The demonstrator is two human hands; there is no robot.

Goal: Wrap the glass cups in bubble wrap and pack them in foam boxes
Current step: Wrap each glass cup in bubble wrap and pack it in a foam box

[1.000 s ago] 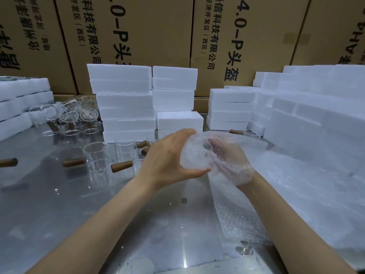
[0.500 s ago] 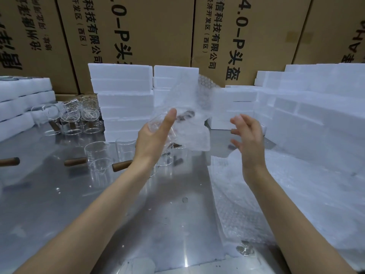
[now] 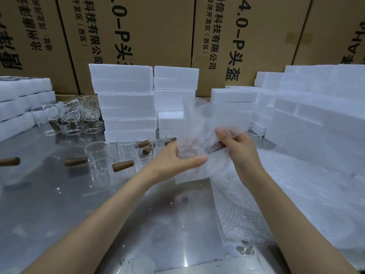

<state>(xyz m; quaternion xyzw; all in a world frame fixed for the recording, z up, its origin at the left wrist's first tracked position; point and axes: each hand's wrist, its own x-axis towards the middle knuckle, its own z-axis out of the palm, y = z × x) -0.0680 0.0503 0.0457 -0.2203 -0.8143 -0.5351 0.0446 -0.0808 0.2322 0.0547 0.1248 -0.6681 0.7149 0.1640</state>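
A glass cup with a brown wooden handle lies inside a bubble wrap sheet (image 3: 199, 123) held above the steel table (image 3: 59, 204). My left hand (image 3: 177, 159) cups the wrapped bundle from below and the left, thumb stretched along its underside. My right hand (image 3: 237, 149) grips the bundle's right side, fingers curled round the wrap over the dark handle (image 3: 216, 144). The cup itself shows only dimly through the wrap. Bare glass cups (image 3: 100, 157) with wooden handles stand on the table to the left. White foam boxes (image 3: 126, 99) are stacked behind.
More glass cups (image 3: 75, 115) cluster at the back left by foam stacks (image 3: 21, 103). A large spread of bubble wrap (image 3: 296, 194) covers the table's right side, below a wall of foam boxes (image 3: 316, 119). Cardboard cartons (image 3: 138, 36) line the back.
The loose flap of wrap that stood up half a second ago has come down over the cup. My right hand, then open and apart, now grips the bundle. Both hands sit lower.
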